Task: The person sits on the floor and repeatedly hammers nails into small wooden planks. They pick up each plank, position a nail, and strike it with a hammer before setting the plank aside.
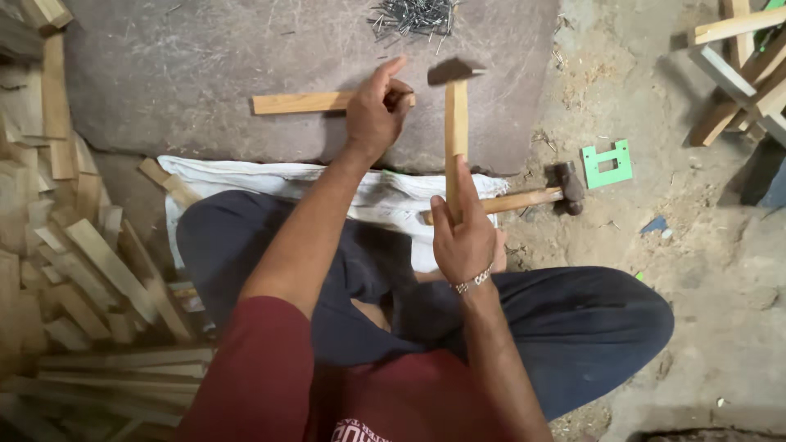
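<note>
Head view: your left hand (pixel 377 110) pinches down on the wooden strip (pixel 304 102), upper centre on the stone slab (pixel 164 74); any nail between the fingers is too small to tell. Your right hand (pixel 463 237) grips 1 raised hammer (pixel 455 115). Judged step: nailing; the blow needs true aim, clear of your fingertips. Count: 2 hammers, the second hammer (pixel 540 195) at right; 1 nail pile (pixel 413 16), top centre.
</note>
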